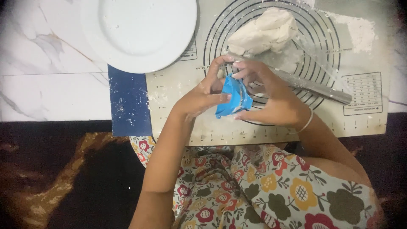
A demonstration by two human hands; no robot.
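Both my hands hold a small blue folding mould (234, 98) over the beige baking mat (182, 91). My left hand (202, 94) grips its left side with the thumb on the blue face. My right hand (267, 93) clasps its right side, fingers curled over the top edge. The mould is nearly folded together and dusted with flour. Whether dough is inside it is hidden. A lump of white dough (263, 32) lies on the mat's printed rings, just beyond my hands.
A white plate (140, 29) sits at the upper left, partly over the mat. A metal rolling pin (313, 87) lies slanted behind my right hand. Loose flour (360, 32) is scattered at the mat's upper right. A dark blue mat (128, 101) juts out on the marble counter (46, 80).
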